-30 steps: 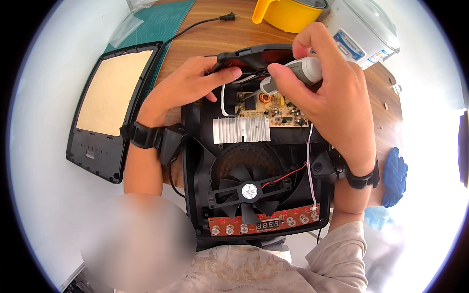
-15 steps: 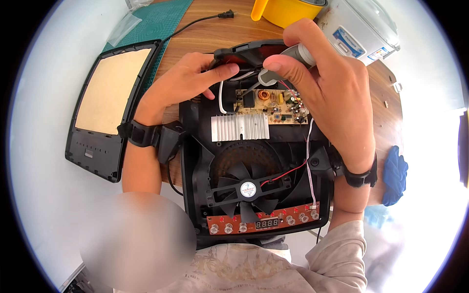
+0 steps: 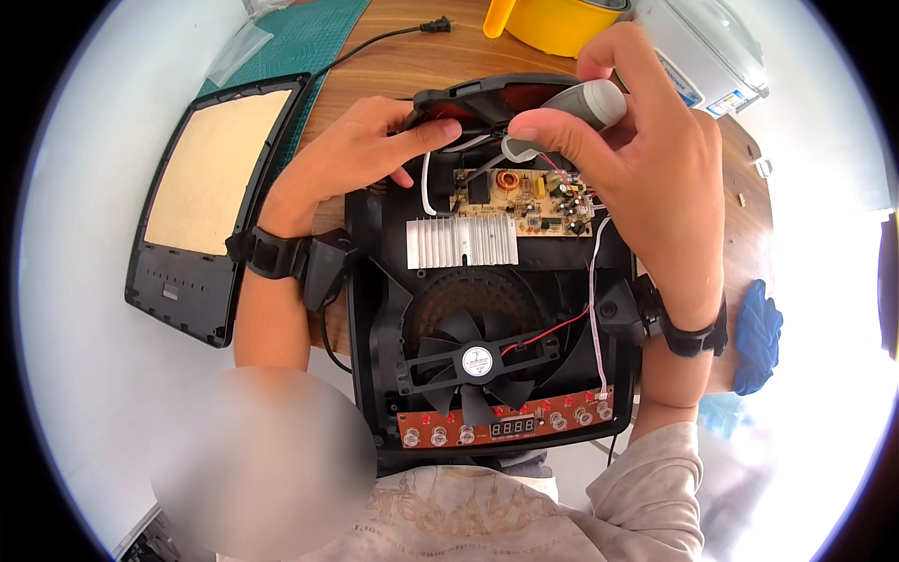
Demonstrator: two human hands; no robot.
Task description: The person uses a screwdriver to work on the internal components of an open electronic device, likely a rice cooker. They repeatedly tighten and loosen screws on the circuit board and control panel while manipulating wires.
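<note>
An opened induction cooker's black housing (image 3: pixel 375 318) lies before me. My left hand (image 3: pixel 356 145) pinches the rim of a black round part (image 3: pixel 496 89), probably the coil, and props it up on edge at the back. In my right hand (image 3: pixel 660 173) is a grey-handled screwdriver (image 3: pixel 597 103), thumb along the handle and index finger raised off it. Its shaft slants down left toward the circuit board (image 3: pixel 538 223); the tip's exact contact is hard to see. A silver heat sink (image 3: pixel 464 244), a black fan (image 3: pixel 477 362) and a brown display board (image 3: pixel 513 428) sit nearer me.
On the left rests the black cover (image 3: pixel 178 290) with a cream sheet, beside a green cutting mat (image 3: pixel 309 37). A power plug (image 3: pixel 434 26), yellow pot (image 3: pixel 543 28) and white cooker (image 3: pixel 712 56) stand behind. A blue cloth (image 3: pixel 757 337) hangs at the right edge.
My right hand has shifted slightly right and its index finger has loosened, baring more of the screwdriver handle. My left hand still holds up the round part.
</note>
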